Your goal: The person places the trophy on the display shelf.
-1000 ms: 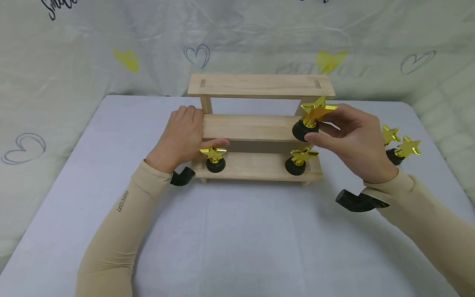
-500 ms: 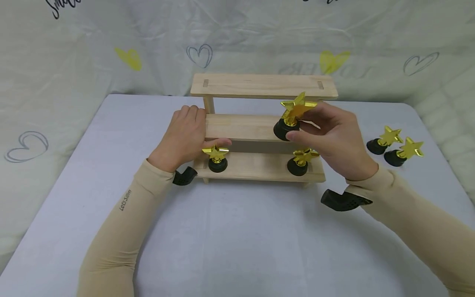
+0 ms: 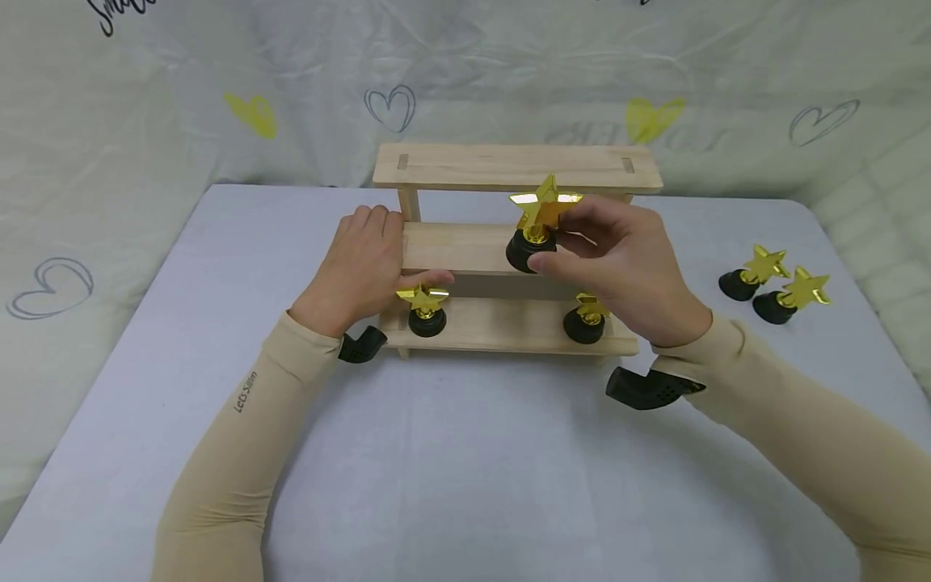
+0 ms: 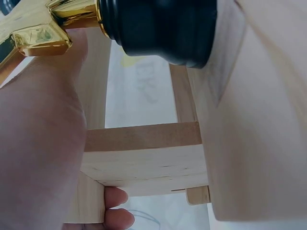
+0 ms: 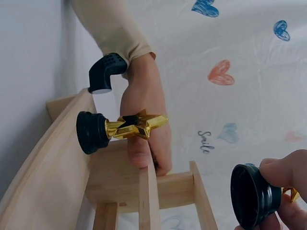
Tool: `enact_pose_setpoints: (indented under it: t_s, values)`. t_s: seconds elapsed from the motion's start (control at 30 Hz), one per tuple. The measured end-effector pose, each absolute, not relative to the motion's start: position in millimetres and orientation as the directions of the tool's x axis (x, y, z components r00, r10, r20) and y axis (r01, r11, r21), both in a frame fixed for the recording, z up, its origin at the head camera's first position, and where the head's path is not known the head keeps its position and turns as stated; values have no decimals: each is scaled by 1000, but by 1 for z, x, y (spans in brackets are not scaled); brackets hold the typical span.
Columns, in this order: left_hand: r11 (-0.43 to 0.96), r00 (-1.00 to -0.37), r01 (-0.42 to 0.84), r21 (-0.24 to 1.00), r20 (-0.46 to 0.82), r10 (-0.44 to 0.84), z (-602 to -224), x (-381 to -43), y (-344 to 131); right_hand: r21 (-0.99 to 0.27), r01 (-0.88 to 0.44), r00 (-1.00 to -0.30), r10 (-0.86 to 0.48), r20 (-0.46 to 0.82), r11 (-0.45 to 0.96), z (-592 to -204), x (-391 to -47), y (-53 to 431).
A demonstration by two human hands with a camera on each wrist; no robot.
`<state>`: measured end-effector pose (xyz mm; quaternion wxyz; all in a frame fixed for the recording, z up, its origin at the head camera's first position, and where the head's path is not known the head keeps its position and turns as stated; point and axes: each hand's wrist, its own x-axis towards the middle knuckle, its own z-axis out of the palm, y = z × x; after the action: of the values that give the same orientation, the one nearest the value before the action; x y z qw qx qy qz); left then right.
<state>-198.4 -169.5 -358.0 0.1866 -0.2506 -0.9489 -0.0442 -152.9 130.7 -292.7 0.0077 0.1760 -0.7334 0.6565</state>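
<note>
A light wooden three-tier display shelf (image 3: 458, 246) stands on the table. My left hand (image 3: 356, 267) grips the left end of its middle tier; the left wrist view shows fingertips (image 4: 117, 218) curled round the wood. Between thumb and fingers my right hand (image 3: 629, 263) holds a gold star trophy (image 3: 540, 212) by star and black base, upright over the middle tier. In the right wrist view this trophy's hollow base (image 5: 252, 196) shows. A second star trophy (image 3: 426, 314) stands on the bottom tier's left, close to my left thumb. Another trophy (image 3: 584, 325) stands at its right end, partly behind my right hand.
Two more star trophies lie tilted on the white table (image 3: 494, 469) to the right: one trophy (image 3: 752, 273) behind, the other trophy (image 3: 791, 297) in front. The shelf's top tier (image 3: 516, 166) rises at the back, before a pale printed curtain (image 3: 480, 73).
My right hand has carried its trophy leftward along the middle tier, from the right end toward the centre. The left hand keeps its grip on the shelf. The two trophies on the table are now uncovered.
</note>
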Motion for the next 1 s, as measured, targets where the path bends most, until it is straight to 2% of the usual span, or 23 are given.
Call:
enact_pose_setpoints:
  t_s: [0.2,0.43,0.6,1.0]
  values:
    - [877,-820,481,-7,352,452,-357,-198,-169,-959,-278,-933,-256,254,62,-287,-155,126]
    - [886,-837,464,2,327,438,-356,-198,-168,-953,-301,-909,-291,299,-39,-286,-158,108]
    - [899,-865,436,24,286,412,-355,-199,-166,-944,-325,-902,-281,327,-58,-289,-156,91]
    - [896,-856,444,8,297,422,-356,-200,-165,-925,-375,-884,-279,376,-60,-305,-159,64]
